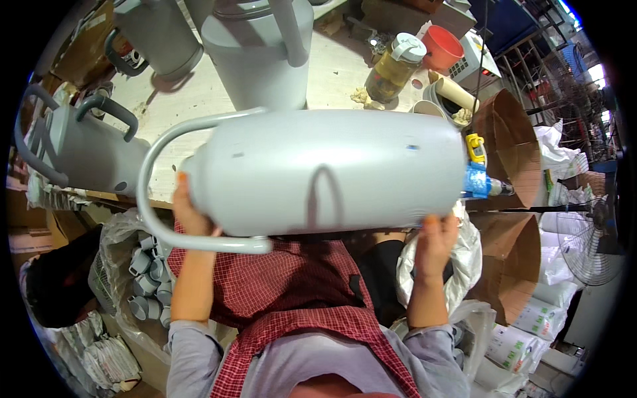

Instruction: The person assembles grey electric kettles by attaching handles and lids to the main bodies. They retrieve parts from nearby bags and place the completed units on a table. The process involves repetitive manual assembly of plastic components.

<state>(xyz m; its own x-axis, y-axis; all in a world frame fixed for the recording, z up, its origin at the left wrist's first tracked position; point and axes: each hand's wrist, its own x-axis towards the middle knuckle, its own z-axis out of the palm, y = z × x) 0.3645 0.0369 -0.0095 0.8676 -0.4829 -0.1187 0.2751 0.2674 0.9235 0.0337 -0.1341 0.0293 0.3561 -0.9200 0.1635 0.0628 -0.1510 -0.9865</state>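
Nearest: red checked apron (292,292) over grey sleeves, forearms raised.

Left hand (189,212) closed around the narrow neck end of a large grey jug (325,172), just inside its long loop handle (156,192). Right hand (434,239) cupped under the wide base end, fingers curled up onto the body. The jug lies on its side, held in the air between both hands, in front of the near edge of the table (345,66).

Below left of the table edge: one clear bag (142,278) holding small grey caps; at least six visible, exact number cannot be told.

Right of the jug's base: one yellow and blue tool (476,169), two open brown cardboard boxes (511,142).

On the table, left edge: one grey jug with dark handle (86,149). Far edge: two more grey jugs (259,46), partly cut off. Far right corner: one bottle (393,66) of yellowish liquid with a pale lid, one red cup (441,48).

Far right on the floor: one fan (590,245), stacked white sacks (531,318).
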